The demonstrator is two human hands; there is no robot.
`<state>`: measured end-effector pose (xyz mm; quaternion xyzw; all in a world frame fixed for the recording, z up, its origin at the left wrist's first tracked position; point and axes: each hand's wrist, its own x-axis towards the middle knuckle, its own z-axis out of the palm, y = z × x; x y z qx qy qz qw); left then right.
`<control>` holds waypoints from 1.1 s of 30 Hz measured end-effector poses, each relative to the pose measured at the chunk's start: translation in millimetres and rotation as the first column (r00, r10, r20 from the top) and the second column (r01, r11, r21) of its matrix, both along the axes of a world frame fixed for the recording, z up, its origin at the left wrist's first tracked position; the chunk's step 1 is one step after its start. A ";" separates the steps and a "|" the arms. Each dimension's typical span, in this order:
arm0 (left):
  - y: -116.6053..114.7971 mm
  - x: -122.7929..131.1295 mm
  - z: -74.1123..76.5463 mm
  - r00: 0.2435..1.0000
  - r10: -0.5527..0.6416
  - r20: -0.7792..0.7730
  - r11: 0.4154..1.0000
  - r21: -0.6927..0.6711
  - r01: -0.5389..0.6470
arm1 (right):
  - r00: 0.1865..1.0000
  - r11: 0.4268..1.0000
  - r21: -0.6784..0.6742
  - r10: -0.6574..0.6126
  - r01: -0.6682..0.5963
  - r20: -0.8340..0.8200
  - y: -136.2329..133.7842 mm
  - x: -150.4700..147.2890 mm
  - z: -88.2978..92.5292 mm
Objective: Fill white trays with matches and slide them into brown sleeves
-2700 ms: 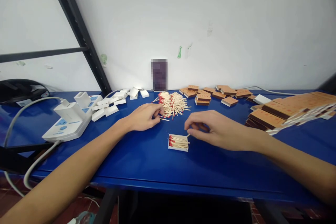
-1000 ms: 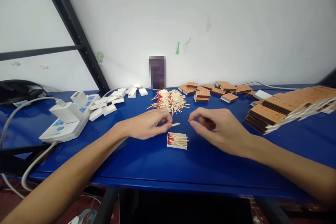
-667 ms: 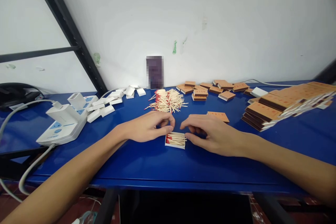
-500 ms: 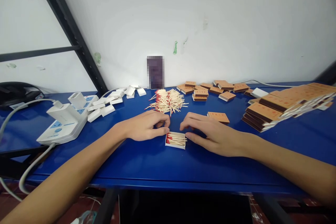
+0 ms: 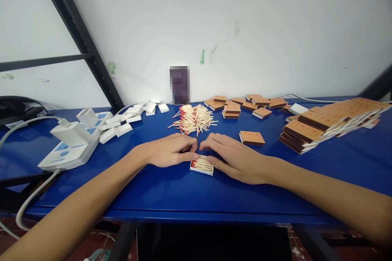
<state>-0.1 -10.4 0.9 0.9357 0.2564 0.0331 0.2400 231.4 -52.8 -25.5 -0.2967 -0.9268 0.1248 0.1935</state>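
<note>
Blue tabletop (image 5: 171,191) bears white tray (image 5: 201,171) of red-tipped matches (image 5: 202,164).

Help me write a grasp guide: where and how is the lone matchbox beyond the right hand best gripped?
I'd come from above and pinch the matchbox across its two long sides: it lies flat and alone, and pushing its white left end might slide it open.

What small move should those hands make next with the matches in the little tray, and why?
I'd lightly press the matches level with the right thumb, because they seem to lie slanted and heaped in the little tray. The left hand and right hand are already at it, thumbs close over the matches.
</note>
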 end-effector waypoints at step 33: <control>-12.2 8.4 2.9 0.997 0.018 -0.081 0.987 0.162 -0.004 | 0.935 0.980 -0.034 -0.177 0.196 0.307 -5.5 41.3 33.8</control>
